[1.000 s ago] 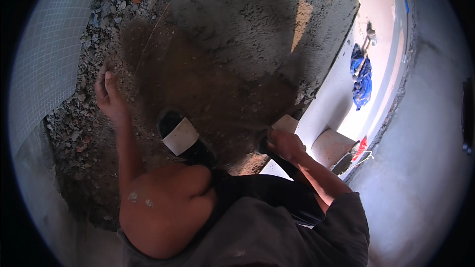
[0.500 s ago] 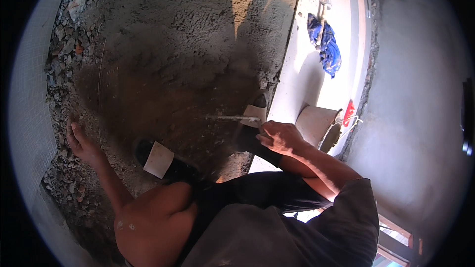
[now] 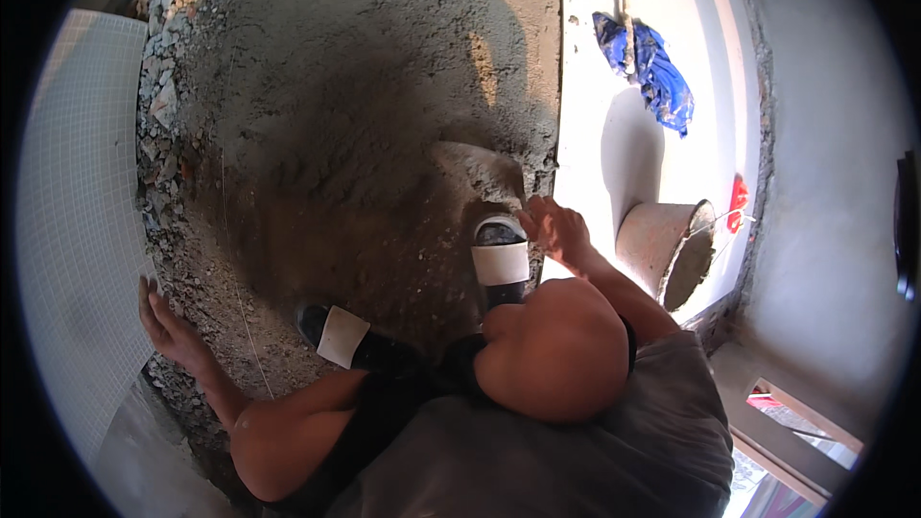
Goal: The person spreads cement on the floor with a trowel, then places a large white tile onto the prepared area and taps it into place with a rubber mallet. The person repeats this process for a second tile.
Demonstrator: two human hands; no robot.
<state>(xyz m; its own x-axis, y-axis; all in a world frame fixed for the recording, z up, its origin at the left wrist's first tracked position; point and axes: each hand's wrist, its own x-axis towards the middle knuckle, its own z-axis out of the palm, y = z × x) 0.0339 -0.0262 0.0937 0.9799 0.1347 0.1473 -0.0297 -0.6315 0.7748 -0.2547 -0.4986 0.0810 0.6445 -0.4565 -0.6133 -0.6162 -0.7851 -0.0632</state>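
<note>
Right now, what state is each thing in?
Trowel, blade smeared grey
Right hand, curled, apparently around the trowel's hidden handle
Left hand, open, holding nothing visible
Grey mortar, spread out, rough-surfaced
Blue plastic sheet, crumpled
Bucket, uncovered
Sandals, worn

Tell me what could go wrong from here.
The trowel in the right hand has its blade just ahead of the right slipper, so a backward stroke might knock the toes.

The thin string passes out of sight at the left leg; a shift of that leg could perhaps snag it.

A forward step could leave prints in the grey mortar, if it is soft.
</note>
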